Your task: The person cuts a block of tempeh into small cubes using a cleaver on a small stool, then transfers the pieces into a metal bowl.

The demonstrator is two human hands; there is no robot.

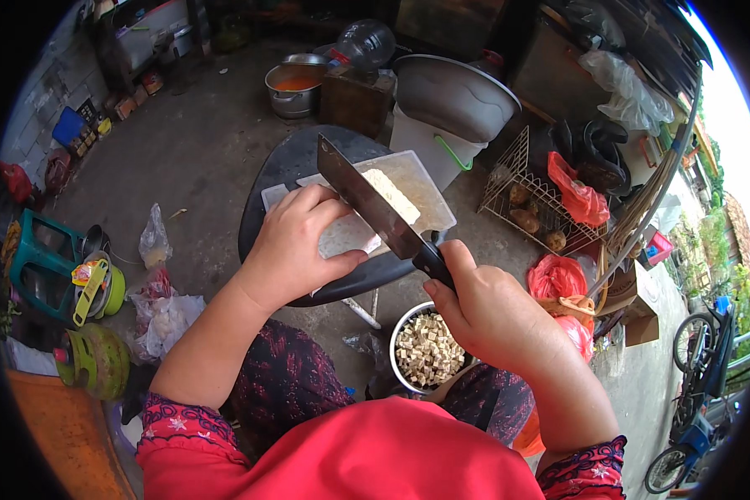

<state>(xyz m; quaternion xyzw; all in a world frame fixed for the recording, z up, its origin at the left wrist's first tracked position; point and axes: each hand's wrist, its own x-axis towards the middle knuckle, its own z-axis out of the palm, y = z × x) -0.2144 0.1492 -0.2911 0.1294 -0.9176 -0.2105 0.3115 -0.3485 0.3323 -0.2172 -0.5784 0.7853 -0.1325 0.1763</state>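
Observation:
My right hand (496, 312) is closed round the black handle of a large knife (367, 196). Its broad dark blade slants up and left across a pale block of what looks like tempeh (392, 196). On the near side of the blade, my left hand (300, 237) curls its fingers and thumb about the block's near part, partly hidden by blade and fingers. Under the block lies a whitish translucent board or tray (429, 200), on a black stool (262, 196). Below the stool, near my right knee, a round bowl (396, 367) holds many small pale cubes.
Beyond the stool stand a metal pot (292, 104) with orange contents and a large grey basin (454, 96). A wire rack (508, 187) with brown roundish items is at right. A green stool (37, 258) and gas cylinder (100, 358) stand at left, a motorbike (700, 392) far right.

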